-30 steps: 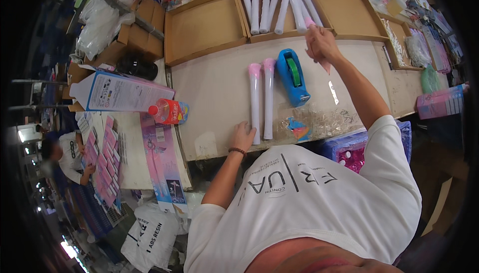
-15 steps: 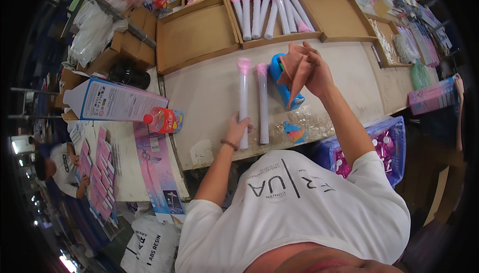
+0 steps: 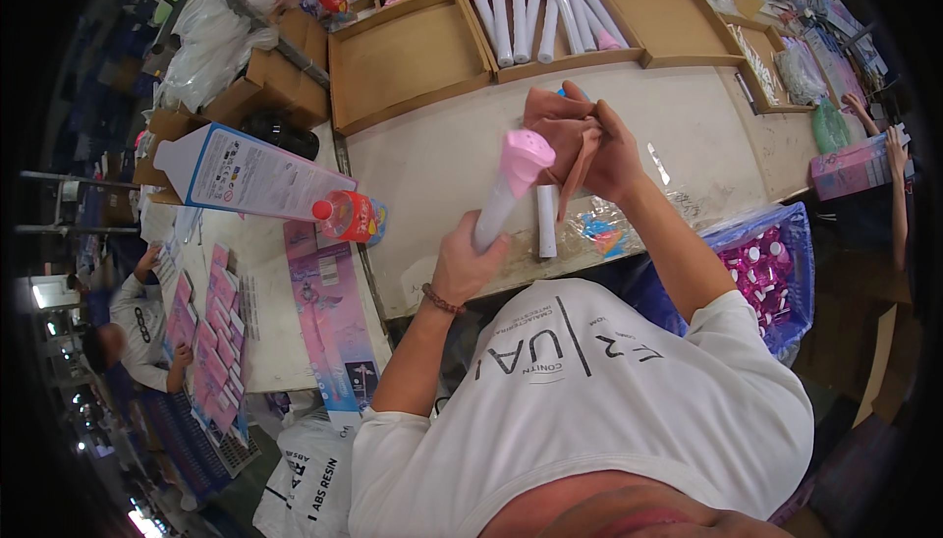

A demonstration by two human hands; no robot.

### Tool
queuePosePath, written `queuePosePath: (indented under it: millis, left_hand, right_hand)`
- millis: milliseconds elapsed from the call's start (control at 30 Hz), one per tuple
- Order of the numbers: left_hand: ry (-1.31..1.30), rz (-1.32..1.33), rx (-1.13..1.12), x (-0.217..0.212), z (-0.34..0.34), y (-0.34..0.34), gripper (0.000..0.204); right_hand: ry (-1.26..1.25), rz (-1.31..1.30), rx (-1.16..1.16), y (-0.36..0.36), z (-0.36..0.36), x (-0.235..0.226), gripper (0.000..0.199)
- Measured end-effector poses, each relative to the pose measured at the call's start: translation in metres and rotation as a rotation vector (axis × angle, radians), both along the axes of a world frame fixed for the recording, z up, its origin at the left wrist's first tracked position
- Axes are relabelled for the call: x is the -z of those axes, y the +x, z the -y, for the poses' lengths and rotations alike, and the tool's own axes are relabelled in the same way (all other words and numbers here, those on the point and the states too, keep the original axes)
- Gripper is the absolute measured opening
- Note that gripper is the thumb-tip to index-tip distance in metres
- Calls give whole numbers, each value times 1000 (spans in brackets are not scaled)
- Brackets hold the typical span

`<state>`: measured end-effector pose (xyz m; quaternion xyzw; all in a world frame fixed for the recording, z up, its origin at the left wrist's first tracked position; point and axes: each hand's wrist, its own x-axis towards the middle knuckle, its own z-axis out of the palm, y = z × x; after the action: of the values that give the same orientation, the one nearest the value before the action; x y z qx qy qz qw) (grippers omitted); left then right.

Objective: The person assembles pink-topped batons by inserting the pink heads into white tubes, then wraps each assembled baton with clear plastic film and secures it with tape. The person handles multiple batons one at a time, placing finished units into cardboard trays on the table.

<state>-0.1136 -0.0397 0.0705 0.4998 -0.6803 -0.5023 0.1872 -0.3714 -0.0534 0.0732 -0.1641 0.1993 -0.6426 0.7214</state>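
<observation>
My left hand [image 3: 471,261] is wrapped round the white handle of a wand with a pink head [image 3: 526,160], raised and tilted above the table. In my right hand [image 3: 617,153] is a crumpled brown cloth [image 3: 562,135], just right of the wand's pink head. Behind the cloth, a second white wand [image 3: 546,228] lies on the table; its upper part is hidden. A blue object is almost fully covered by my right hand and the cloth.
Beyond the table [image 3: 432,165], a cardboard tray [image 3: 496,64] holds several pink-headed wands, between two other trays. To the left are a red-labelled bottle [image 3: 346,216] and a printed box [image 3: 250,172]. A blue-lined bin [image 3: 801,283] of pink bottles stands right. Other people's hands show at both sides.
My left hand has lifted the wand off the table and tilted it. My right hand has brought the cloth left and nearer, beside the wand's head.
</observation>
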Motion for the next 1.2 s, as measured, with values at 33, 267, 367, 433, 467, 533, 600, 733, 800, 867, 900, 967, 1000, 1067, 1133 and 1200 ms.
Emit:
queuePosePath:
  millis: [33,267,367,433,467,533,600,733,800,867,900,967,1000,1067,1133,1200]
  left_hand:
    - [-33,-36,93,1,0,4,32]
    - [701,-189,567,-7,-11,21,24]
    - [254,-118,613,-18,-21,18,24]
    - [-218,35,558,-28,-21,15,25]
    - [-385,171,529,-32,-19,14,24]
    - [-612,507,492,-41,-12,15,21]
    - [-727,534,475,-45,-6,14,22]
    - [-639,306,337,-40,-9,4,20]
    - [-538,181,265,-37,-12,2,19]
    - [-384,91,141,-36,-15,5,22]
    - [-288,69,68,-37,-16,7,23]
    - [-241,19,9,-41,-17,14,25]
    - [-195,39,-53,-44,-17,17,26]
    - [-177,21,-14,-48,-18,20,27]
    - [-196,59,8,-50,-18,19,27]
    - [-232,122,54,-52,-18,16,28]
  right_hand:
    - [-20,-208,-88,4,-5,-4,53]
    - [-1024,-1243,-49,33,-35,-62,32]
    - [-720,-1342,-374,27,-54,-87,35]
    - [-199,-1277,-506,29,-61,-87,39]
    - [78,-1158,-436,32,-63,-82,48]
    - [236,-858,-280,40,-55,-67,51]
    - [497,-598,-170,41,-51,-52,59]
    - [127,181,-260,28,-42,-45,55]
    - [76,76,-142,23,-39,-51,53]
    - [-74,287,-209,20,-35,-59,51]
    - [-126,415,-229,18,-34,-63,51]
    - [-120,281,-121,18,-33,-68,52]
    - [-107,262,-100,19,-34,-70,53]
    - [-48,143,-64,22,-35,-72,55]
    - [-275,-102,-231,28,-35,-72,56]
    - [-440,-630,-193,35,-38,-72,58]
